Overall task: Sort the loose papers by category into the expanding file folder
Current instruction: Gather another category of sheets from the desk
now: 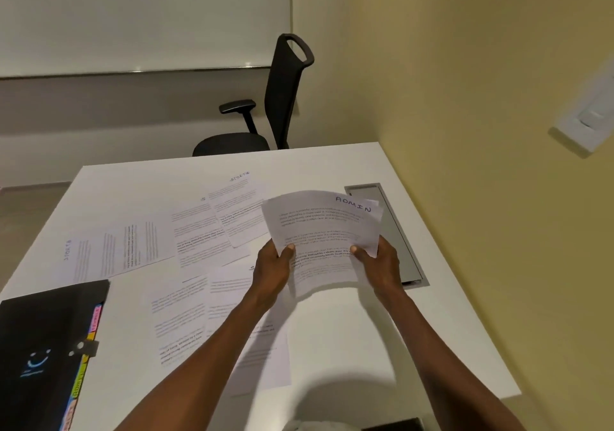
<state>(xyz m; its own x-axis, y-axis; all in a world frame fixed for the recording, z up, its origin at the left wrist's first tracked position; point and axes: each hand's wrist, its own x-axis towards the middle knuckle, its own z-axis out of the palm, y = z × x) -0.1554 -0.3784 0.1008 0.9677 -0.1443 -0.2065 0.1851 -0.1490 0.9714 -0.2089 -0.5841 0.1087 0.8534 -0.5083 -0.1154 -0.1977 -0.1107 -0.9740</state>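
Observation:
I hold a small stack of printed papers (320,231) above the right half of the white table (365,331); its top sheet is hand-marked "ADMIN". My left hand (274,266) grips the stack's lower left edge, thumb on top. My right hand (378,261) grips the lower right edge the same way. Several loose printed sheets (199,231) lie spread over the table's middle and left, some marked "SPORTS". The black expanding file folder (43,347) lies closed at the near left, with coloured tabs (84,357) along its right side.
A grey cable hatch (395,231) is set into the table beyond my right hand. A black office chair (265,115) stands past the far edge. A yellow wall runs close along the right, with a white switch plate (588,121). A dark object (392,425) shows at the bottom edge.

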